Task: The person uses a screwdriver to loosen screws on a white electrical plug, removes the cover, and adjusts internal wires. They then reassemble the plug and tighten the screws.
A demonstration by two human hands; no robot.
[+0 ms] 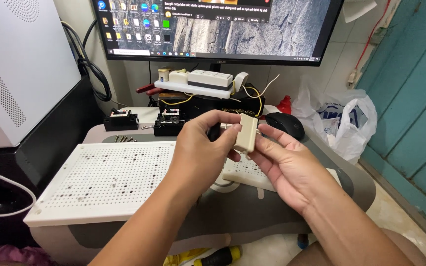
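Both hands are up off the table here, sharing one small cream plastic block, some kind of switch or socket part by the look of it. The left hand is curled over its top edge, thumb and fingers pinched tight on it, and the right hand sits half open underneath, fingertips propping the lower end. So the block hangs in mid-air, just above the near right end of the table and in front of the black mouse.

What I'd worry about: it's a fingertip grip on a smooth little piece, so a slip would probably drop it onto the white perforated board below, or off the table edge toward the floor. There also seems to be a thin metal bit poking out of the block's far side, hard to tell exactly, and that could bend if squeezed. The loose screws lying at the far edge of the board could easily get swept away by a forearm. The yellow wires further back look snaggable too.
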